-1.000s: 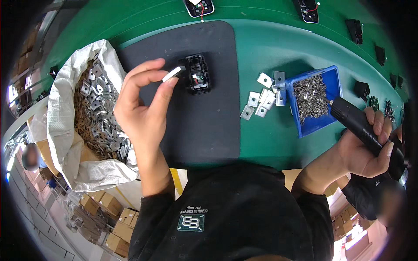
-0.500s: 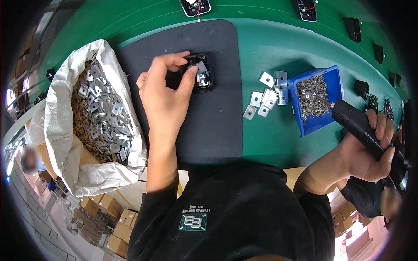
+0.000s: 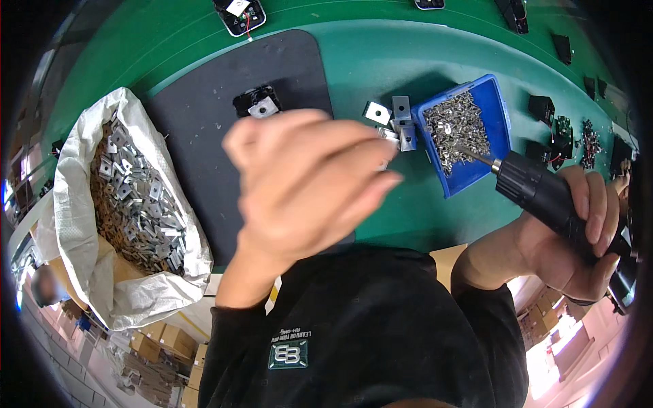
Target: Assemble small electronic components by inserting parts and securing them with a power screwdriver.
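Note:
My left hand (image 3: pixel 306 180), smeared by motion, hovers over the right part of the dark mat with its fingers toward some loose metal plates; whether it holds anything is hidden. Beyond it, a small black housing (image 3: pixel 253 93) lies on the mat with a square metal plate (image 3: pixel 262 107) on it. My right hand (image 3: pixel 564 248) is wrapped round a black electric screwdriver (image 3: pixel 537 185), its bit reaching over the screws (image 3: pixel 457 129) in a blue bin (image 3: pixel 498 126). Square plates with holes (image 3: pixel 401 107) lie left of the bin, partly covered by my left hand.
A white woven sack (image 3: pixel 75 224) full of metal plates (image 3: pixel 139 211) stands at the left beside the dark mat (image 3: pixel 197 122). Black housings with wires (image 3: pixel 239 20) line the far green surface. More black parts (image 3: pixel 542 107) and a circuit board (image 3: pixel 563 129) sit at the right.
My left hand has let go of the black housing and swung right, nearer my body. The screwdriver stays in my right hand at the screw bin. The whole view has shifted slightly.

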Demonstrator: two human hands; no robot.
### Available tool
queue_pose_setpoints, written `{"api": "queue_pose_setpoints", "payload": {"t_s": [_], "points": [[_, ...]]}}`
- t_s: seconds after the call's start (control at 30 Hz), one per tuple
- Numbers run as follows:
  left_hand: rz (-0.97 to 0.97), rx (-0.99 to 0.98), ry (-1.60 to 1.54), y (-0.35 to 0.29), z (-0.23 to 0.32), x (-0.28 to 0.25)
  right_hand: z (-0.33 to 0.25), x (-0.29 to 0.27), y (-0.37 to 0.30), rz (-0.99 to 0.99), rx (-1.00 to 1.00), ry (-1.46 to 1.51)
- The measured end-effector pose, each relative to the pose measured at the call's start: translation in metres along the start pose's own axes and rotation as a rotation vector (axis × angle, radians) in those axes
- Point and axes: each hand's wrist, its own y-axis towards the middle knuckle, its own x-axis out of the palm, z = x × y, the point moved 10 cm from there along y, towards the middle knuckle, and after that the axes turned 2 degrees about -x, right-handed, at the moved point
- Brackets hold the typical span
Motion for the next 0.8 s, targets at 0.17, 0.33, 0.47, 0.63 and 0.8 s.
{"api": "queue_pose_setpoints", "payload": {"t_s": [0.17,0.33,0.47,0.63,0.8], "points": [[-0.002,-0.018,-0.111,0.006,0.015,0.043,0.003,0.015,-0.004,-0.059,0.025,0.029],[0.04,0.006,-0.158,0.005,0.018,0.048,0.005,0.018,-0.007,-0.049,0.035,0.061],[0.1,0.016,-0.182,0.001,0.019,0.042,0.004,0.019,-0.01,-0.045,0.008,0.034],[0.108,-0.012,-0.24,-0.002,0.014,0.039,0.004,0.025,-0.012,-0.062,-0.04,-0.021],[0.118,-0.023,-0.266,-0.005,0.009,0.034,-0.003,0.025,-0.016,-0.081,-0.12,-0.028]]}}
